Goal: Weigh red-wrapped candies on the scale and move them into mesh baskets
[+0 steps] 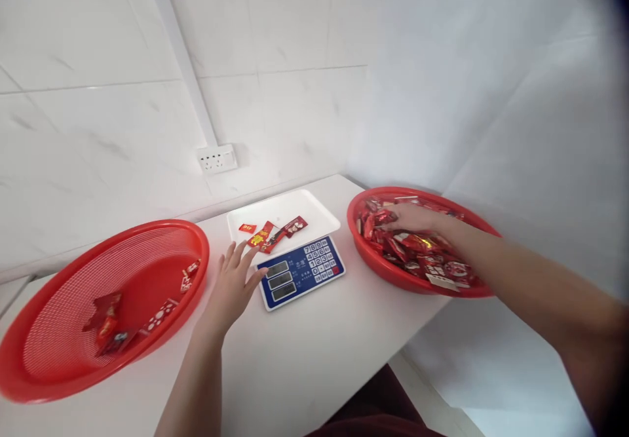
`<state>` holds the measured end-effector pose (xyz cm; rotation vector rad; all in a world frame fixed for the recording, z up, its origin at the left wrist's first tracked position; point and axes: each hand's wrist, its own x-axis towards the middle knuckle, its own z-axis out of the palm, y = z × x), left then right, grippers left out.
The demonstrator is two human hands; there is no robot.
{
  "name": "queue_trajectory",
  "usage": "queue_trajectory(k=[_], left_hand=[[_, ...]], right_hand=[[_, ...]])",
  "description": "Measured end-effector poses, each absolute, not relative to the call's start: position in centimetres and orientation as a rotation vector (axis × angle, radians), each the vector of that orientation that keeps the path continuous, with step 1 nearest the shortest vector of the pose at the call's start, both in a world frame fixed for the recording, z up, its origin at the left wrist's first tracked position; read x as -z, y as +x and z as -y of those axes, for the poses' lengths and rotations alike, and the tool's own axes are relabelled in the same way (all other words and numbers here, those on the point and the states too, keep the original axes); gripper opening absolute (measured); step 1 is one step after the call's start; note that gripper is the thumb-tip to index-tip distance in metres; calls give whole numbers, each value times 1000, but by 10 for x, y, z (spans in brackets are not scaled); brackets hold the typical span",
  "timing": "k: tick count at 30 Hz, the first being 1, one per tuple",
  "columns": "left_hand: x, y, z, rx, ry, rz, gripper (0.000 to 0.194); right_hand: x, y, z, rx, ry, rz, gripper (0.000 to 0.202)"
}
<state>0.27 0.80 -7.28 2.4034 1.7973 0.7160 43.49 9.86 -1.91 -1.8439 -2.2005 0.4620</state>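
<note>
My left hand [236, 286] is open, its fingers spread at the near left corner of a digital scale [303, 272] with a blue keypad panel. Its fingertips come close to the small red packets [265, 236] lying on the scale's white tray [314, 211]. In the right red basket [361, 244], my right hand [410, 217] reaches in among many red-wrapped packets [435, 263]. Its fingers close around a shiny red packet [384, 217], and the fingertips are partly hidden.
At the left stands a second red mesh basket [196, 240], tilted, with several red packets [108, 325] inside. The white table [295, 352] meets a tiled wall carrying a socket [216, 159]. The right basket sits by the table's right edge.
</note>
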Motion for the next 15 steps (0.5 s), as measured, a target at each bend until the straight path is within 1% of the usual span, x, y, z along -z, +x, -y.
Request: queue_trajectory(k=[3,6,8,12,15], left_hand=[[74,1,-9,-716,2399,-1806,53],[73,0,-9,-702,2384,-1819,54],[71,0,-8,-705,2374,-1823,55],[70,-1,-8,-712,2371,-1821,55],[71,-2,-9,-747,2382,-1818,54]], right_hand=[[0,441,-90,-690,-1753,2149,37],[-14,445,-82,-998,-1643,1939,46],[-18,447,-79,-1089,-1665,1766,50],[-18,451,-77,-1141,-1688,1537,51],[-17,450,-74,-1135,-1646,1518,39]])
